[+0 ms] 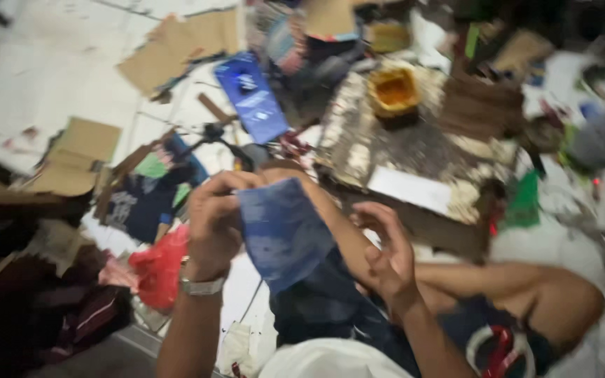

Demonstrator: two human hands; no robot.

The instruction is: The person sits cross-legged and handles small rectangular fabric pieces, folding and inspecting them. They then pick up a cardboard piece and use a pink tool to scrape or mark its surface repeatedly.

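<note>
L hand [213, 222] w/ grip closed on a blue sheet piece [281, 231], held up over the lap. R hand [385, 255] just beside it, fingers open & curled, holding nothing (frame blurry). Yellow tub [393, 91] sits on the littered surface [414, 150] beyond, well apart.

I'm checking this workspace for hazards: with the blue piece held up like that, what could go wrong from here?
1. The left hand alone pinches the blue piece; the right hand is open beside it, so it might slip.
2. The open yellow pot sits close ahead on the work board; a reach could tip it.
3. Cardboard scraps and a red bag crowd the floor, so dropped bits could get lost.
</note>
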